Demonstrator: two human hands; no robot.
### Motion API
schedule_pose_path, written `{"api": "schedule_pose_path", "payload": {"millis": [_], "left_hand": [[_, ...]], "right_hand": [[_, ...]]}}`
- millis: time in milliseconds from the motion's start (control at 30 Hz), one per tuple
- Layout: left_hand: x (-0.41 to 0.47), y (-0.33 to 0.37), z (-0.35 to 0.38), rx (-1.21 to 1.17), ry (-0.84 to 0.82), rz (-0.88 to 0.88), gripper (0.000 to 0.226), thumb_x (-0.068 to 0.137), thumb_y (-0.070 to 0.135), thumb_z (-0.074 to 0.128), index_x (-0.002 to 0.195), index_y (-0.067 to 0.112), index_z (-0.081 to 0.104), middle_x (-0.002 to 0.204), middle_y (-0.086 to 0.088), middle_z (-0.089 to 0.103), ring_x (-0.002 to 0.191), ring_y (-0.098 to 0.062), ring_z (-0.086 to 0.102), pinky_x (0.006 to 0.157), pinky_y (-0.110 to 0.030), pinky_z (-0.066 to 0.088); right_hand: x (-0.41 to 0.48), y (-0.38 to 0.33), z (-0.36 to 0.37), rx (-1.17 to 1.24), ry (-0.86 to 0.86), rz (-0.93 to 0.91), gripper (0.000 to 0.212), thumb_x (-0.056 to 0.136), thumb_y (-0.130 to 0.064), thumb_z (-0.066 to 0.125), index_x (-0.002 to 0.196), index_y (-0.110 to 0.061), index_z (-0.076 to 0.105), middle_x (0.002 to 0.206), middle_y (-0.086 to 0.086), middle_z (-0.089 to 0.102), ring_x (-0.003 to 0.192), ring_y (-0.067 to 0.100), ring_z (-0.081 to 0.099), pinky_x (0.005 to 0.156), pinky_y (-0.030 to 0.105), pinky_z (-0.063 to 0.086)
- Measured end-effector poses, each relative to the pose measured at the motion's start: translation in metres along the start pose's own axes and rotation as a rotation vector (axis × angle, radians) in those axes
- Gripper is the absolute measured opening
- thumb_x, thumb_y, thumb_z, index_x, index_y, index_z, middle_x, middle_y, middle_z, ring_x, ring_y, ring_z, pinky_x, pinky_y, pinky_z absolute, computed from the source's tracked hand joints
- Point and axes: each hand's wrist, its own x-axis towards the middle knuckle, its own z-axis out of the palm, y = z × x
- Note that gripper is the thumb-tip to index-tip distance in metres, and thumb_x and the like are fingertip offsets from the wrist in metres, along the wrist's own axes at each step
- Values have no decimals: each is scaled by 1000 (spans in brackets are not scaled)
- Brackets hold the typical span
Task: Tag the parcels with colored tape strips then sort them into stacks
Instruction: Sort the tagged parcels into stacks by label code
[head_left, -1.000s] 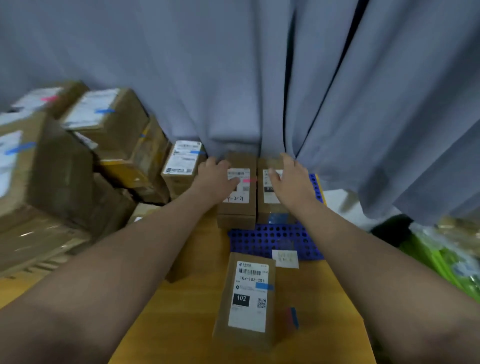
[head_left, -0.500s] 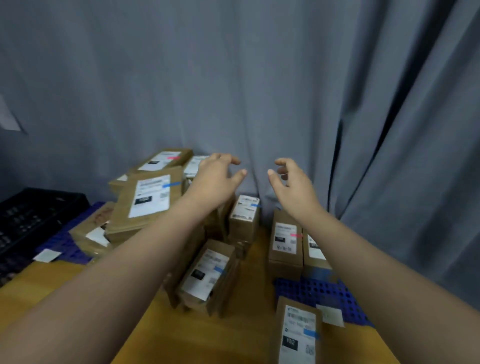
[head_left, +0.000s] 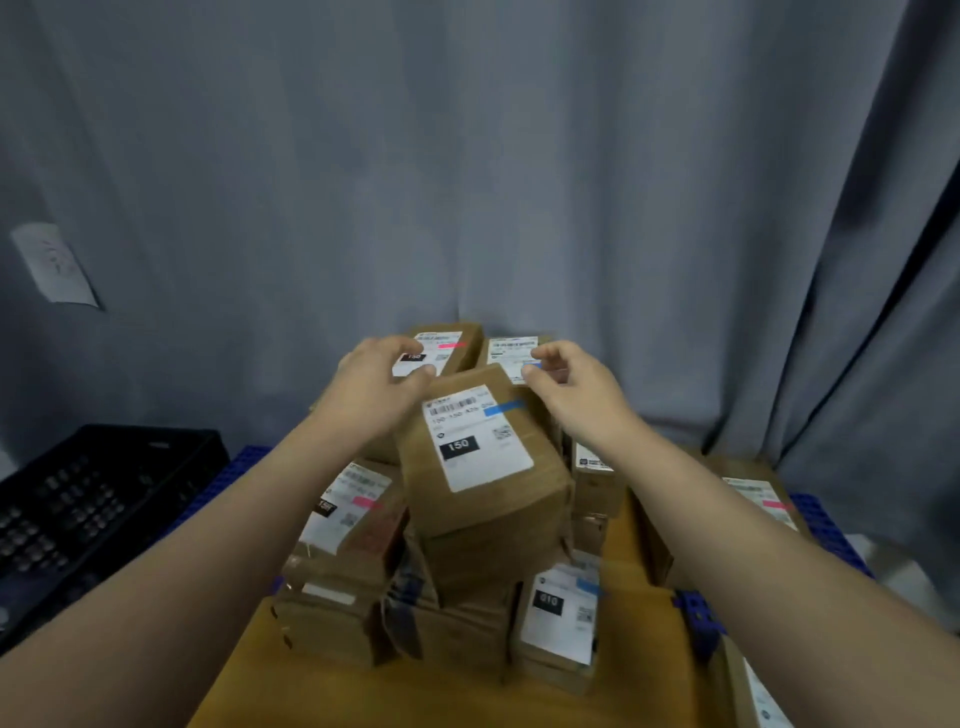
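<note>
A pile of brown cardboard parcels sits on the wooden table (head_left: 322, 691). The top parcel (head_left: 467, 467) carries a white label marked 150 and a blue tape strip. My left hand (head_left: 376, 387) is at its far left corner, thumb touching the edge, fingers loosely curled. My right hand (head_left: 576, 392) is at its far right corner, thumb and forefinger close together and apart from the box. Behind the hands lie a pink-taped parcel (head_left: 452, 343) and another labelled parcel (head_left: 511, 347). Lower down are a pink-taped parcel (head_left: 353, 499) and a blue-taped parcel (head_left: 561, 613).
A black plastic crate (head_left: 78, 514) stands at the left. Blue perforated mats (head_left: 831, 525) lie under the parcels at the right, where another pink-taped parcel (head_left: 758, 493) rests. A grey curtain (head_left: 467, 156) hangs close behind, with a paper note (head_left: 52, 265) on it.
My view swung left from the two parcels on the blue mat to the big pile. Both hands left those parcels, lifted, and came down around the top blue-taped parcel.
</note>
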Motion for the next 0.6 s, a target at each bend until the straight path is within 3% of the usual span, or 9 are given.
{"api": "schedule_pose_path", "payload": {"millis": [200,300,433,500,600], "left_hand": [[57,-48,-9,-67,-150,-128,62,91,45,55,142,16,35,147,-13,34,131,-31,39,106,-45,38],[76,-73,2,-112,-210,-222,71,90,50,54,144,12,30,147,-13,35,130,-32,41,106,-45,38],[92,-101,23,-252,-308,-311,96,75,78,48,144,12,34,144,-8,44,125,-28,48,105,-42,39],[95,-100,24,-302,-312,-324,75,89,62,45,143,10,36,143,-8,45,123,-26,49,98,-34,39],[100,-103,30,-395,-333,-312,49,97,45,44,132,11,52,129,-4,58,93,-13,53,67,-17,40]], "right_hand": [[41,-53,20,-88,-29,91,35,94,-33,56,123,-13,53,111,1,57,96,16,54,86,27,43],[61,-69,40,-218,-163,170,40,96,-38,51,125,-10,54,119,6,59,100,19,53,84,30,41],[88,-70,70,-373,-341,258,46,96,-46,49,124,-11,58,125,6,61,97,19,55,82,30,41],[98,-68,80,-421,-380,293,49,94,-47,51,130,-13,55,129,5,58,109,22,56,93,33,44],[108,-61,91,-444,-415,336,50,92,-47,54,133,-18,53,131,3,58,115,24,56,102,38,43]]}}
